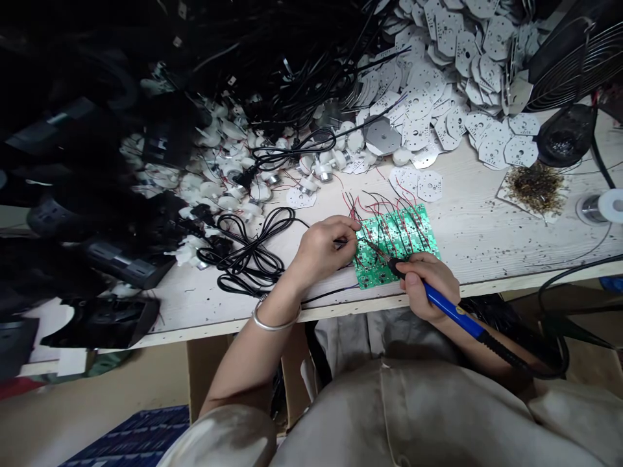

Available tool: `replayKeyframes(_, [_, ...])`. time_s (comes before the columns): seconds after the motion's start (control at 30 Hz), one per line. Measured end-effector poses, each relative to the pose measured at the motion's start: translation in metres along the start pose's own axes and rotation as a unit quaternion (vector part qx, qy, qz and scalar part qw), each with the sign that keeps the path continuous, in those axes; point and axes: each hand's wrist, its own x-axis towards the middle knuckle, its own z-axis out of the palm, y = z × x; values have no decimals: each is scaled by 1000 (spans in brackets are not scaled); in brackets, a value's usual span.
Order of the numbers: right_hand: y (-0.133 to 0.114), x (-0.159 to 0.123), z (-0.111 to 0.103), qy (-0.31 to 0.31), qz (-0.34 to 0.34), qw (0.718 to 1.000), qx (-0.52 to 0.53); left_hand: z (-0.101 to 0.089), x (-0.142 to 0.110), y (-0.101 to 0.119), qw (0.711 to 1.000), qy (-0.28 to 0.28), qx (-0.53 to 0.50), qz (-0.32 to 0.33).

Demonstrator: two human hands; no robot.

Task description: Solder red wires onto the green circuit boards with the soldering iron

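My right hand (pixel 431 285) is closed around the blue handle of a soldering iron (pixel 450 308), its tip pointing left onto a green circuit board panel (pixel 377 277). My left hand (pixel 327 250) pinches a black cable (pixel 341 242) at the panel's left edge, close to the iron's tip. Its fingertips partly hide the cable's end. Several red and black wires (pixel 411 224) stand up from the panel, which lies flat near the table's front edge.
Coiled black cords (pixel 253 253) and white plastic motor parts (pixel 233 175) lie to the left. Whitish round-cornered boards (pixel 423 97) are heaped at the back. On the right are a solder spool (pixel 596 209), a pile of brown shavings (pixel 535 188) and a fan (pixel 579 58).
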Motion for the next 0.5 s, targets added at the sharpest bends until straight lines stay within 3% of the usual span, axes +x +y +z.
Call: replayKeyframes(0.5, [-1, 2, -2, -3, 53, 998, 25, -3, 4, -6, 999, -12, -28, 30])
